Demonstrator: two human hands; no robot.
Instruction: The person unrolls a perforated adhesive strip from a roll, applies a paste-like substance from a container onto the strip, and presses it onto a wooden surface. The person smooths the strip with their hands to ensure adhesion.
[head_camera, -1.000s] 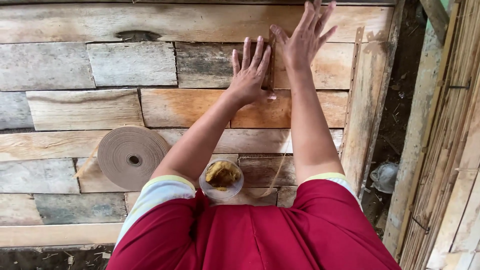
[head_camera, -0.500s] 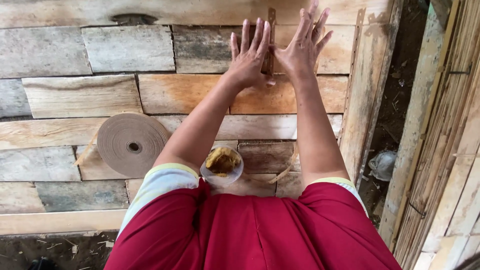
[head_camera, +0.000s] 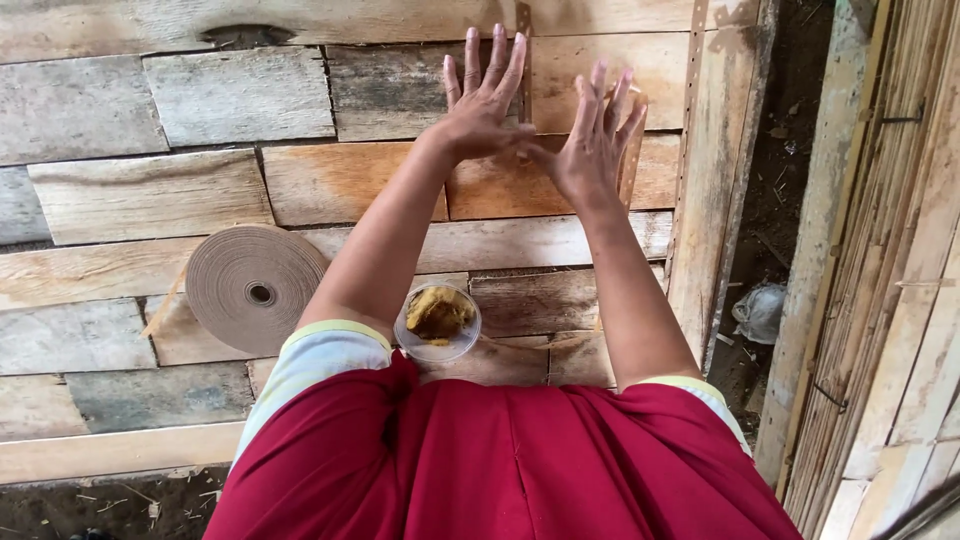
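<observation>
My left hand (head_camera: 482, 98) lies flat on the wooden plank surface (head_camera: 350, 185), fingers spread and pointing away from me. Just to its right and slightly nearer, my right hand (head_camera: 596, 142) is spread the same way. A thin brown strip (head_camera: 523, 30) runs lengthwise up the planks between the two hands, and the fingers rest against it. Neither hand grips anything. Between my forearms, near my body, stands a clear plastic cup of yellow-brown paste (head_camera: 438, 320). A roll of brown paper tape (head_camera: 252, 290) lies flat to the left of my left arm.
The surface is made of weathered boards of mixed grey and orange tones. A second perforated strip (head_camera: 690, 70) runs along the upright board at the right edge. Beyond it is a dirt gap with a crumpled plastic bag (head_camera: 760, 310), then a stack of pale slats (head_camera: 890, 280).
My left hand has slid a little farther up the boards, and my right hand has come back toward me. The two hands now sit closer together beside the strip.
</observation>
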